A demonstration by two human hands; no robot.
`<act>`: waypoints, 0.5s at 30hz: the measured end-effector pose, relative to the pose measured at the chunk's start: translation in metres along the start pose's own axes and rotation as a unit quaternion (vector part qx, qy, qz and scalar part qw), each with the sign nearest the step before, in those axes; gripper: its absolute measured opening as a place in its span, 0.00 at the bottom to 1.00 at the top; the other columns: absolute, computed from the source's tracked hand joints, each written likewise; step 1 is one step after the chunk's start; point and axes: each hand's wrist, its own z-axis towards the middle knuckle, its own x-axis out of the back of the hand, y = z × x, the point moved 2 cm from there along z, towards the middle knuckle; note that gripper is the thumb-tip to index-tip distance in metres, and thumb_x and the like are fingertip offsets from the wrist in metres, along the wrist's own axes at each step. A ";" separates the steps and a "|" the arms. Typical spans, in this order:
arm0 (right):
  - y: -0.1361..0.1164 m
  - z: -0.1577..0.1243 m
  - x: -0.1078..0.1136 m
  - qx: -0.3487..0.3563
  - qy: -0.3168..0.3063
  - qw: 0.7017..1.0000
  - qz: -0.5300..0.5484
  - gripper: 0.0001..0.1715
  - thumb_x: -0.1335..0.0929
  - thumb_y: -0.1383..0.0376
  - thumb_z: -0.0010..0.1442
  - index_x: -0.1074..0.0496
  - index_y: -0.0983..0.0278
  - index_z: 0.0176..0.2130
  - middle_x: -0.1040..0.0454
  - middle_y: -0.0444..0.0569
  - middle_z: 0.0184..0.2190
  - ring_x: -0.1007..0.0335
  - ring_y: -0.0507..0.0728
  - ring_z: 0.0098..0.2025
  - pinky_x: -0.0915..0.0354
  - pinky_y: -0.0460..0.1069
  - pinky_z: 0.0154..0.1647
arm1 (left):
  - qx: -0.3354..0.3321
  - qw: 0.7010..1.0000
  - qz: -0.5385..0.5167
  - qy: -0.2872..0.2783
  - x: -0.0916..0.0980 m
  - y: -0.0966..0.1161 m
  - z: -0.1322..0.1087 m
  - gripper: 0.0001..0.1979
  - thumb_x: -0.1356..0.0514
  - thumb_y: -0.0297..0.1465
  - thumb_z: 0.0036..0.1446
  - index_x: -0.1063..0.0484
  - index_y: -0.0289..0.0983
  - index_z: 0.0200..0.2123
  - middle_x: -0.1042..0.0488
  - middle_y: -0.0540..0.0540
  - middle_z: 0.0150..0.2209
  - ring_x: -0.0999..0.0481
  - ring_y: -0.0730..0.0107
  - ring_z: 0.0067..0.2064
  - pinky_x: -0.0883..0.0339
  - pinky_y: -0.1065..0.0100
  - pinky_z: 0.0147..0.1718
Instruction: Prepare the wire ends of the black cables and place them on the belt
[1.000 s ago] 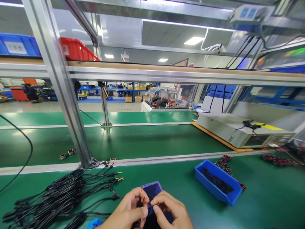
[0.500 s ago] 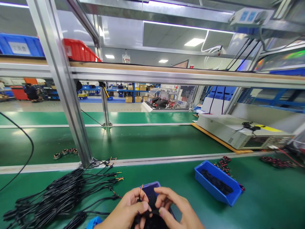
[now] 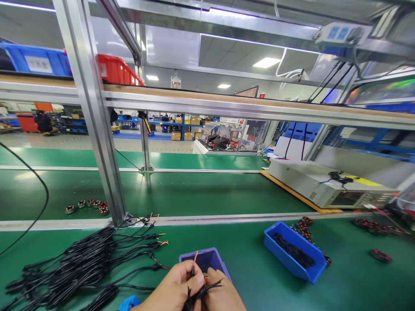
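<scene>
My left hand [image 3: 171,289] is closed around a black cable [image 3: 193,271] whose thin orange wire end sticks up above the fingers. Against it sits my right hand [image 3: 224,294], its fingers curled; what is between its fingertips is hidden. Dark, thin strands [image 3: 210,288] cross in front of the two hands. Just behind them stands a purple bin [image 3: 223,264], partly covered by the fingers, with dark contents. To the left lies a heap of black cables [image 3: 81,263] with bared coloured wire ends pointing towards the hands.
A blue bin [image 3: 293,273] holding black parts stands at right, beside small red-and-black coils [image 3: 303,229]. More coils [image 3: 372,226] lie farther right. A metal post [image 3: 97,129] rises behind the cable heap. A grey instrument [image 3: 317,177] stands at back right.
My right hand has moved in against the left and its fingers have curled. The purple bin shows more now. The camera view has shifted slightly.
</scene>
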 end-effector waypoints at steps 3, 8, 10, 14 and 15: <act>0.005 -0.003 0.020 -0.005 -0.004 1.000 0.013 0.14 0.30 0.80 0.48 0.29 0.61 0.28 0.24 0.42 0.27 0.30 0.54 0.29 0.40 0.46 0.30 | 0.013 1.000 0.010 0.022 0.000 0.005 -0.005 0.28 0.31 0.54 0.39 0.40 0.41 0.25 0.40 0.61 0.13 0.45 0.82 0.11 0.60 0.75 0.11; 0.010 -0.004 0.045 -0.006 0.000 0.993 0.117 0.13 0.34 0.77 0.60 0.29 0.59 0.38 0.23 0.44 0.35 0.27 0.55 0.38 0.34 0.45 0.35 | 0.020 0.999 0.026 0.044 0.003 0.010 -0.012 0.21 0.33 0.48 0.45 0.38 0.40 0.25 0.44 0.62 0.15 0.49 0.83 0.12 0.63 0.73 0.13; 0.009 -0.004 0.049 -0.004 0.018 0.989 0.146 0.13 0.36 0.76 0.64 0.30 0.58 0.39 0.23 0.45 0.35 0.26 0.55 0.39 0.33 0.45 0.35 | 0.022 0.999 0.038 0.027 0.004 0.009 -0.013 0.20 0.35 0.47 0.49 0.36 0.39 0.26 0.46 0.62 0.15 0.50 0.83 0.13 0.63 0.73 0.14; 0.004 -0.005 0.052 -0.005 0.056 0.981 0.184 0.13 0.37 0.76 0.64 0.29 0.58 0.39 0.23 0.45 0.34 0.26 0.55 0.37 0.32 0.44 0.33 | -0.012 0.997 0.069 0.035 0.006 0.009 -0.014 0.18 0.35 0.45 0.52 0.34 0.37 0.26 0.42 0.59 0.21 0.50 0.83 0.17 0.60 0.75 0.15; 0.003 -0.006 0.055 -0.010 0.070 0.978 0.198 0.13 0.37 0.75 0.65 0.29 0.58 0.39 0.23 0.45 0.34 0.26 0.54 0.36 0.32 0.44 0.33 | -0.018 0.996 0.077 0.046 0.006 0.009 -0.014 0.18 0.34 0.44 0.52 0.34 0.37 0.25 0.41 0.58 0.22 0.49 0.83 0.18 0.59 0.76 0.15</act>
